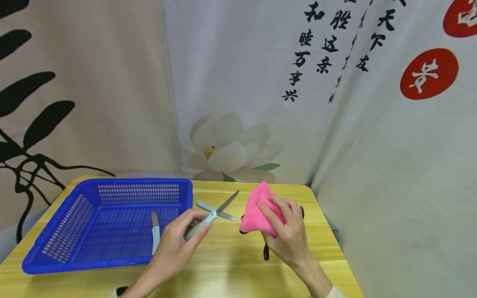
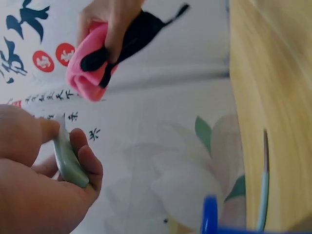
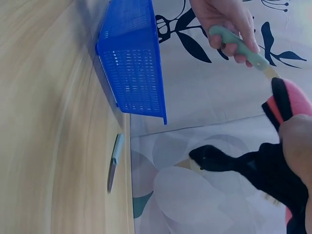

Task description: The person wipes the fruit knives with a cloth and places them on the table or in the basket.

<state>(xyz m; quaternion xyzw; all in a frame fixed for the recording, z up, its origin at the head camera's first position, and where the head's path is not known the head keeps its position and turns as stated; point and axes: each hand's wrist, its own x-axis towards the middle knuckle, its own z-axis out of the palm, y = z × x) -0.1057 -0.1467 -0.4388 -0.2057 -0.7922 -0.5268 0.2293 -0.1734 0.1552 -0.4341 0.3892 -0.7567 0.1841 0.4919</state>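
Observation:
My left hand (image 1: 175, 240) grips a knife (image 1: 200, 227) by its pale green handle, the blade pointing up and away to the right. In my right hand (image 1: 290, 234) is a bunched pink cloth (image 1: 257, 211) with black edging and a black hanging loop (image 1: 266, 252). The cloth is beside the held blade; whether they touch is unclear, as the right wrist view shows the cloth (image 3: 298, 100) overlapping the blade. A second knife (image 1: 206, 205) with a light blue handle lies on the table behind the held one. Another knife (image 1: 155, 238) is inside the blue basket (image 1: 145, 181).
The basket takes up the left side of the wooden table (image 1: 223, 273), its right end near my left hand. Printed curtains (image 1: 238, 74) hang behind the table and along its right side.

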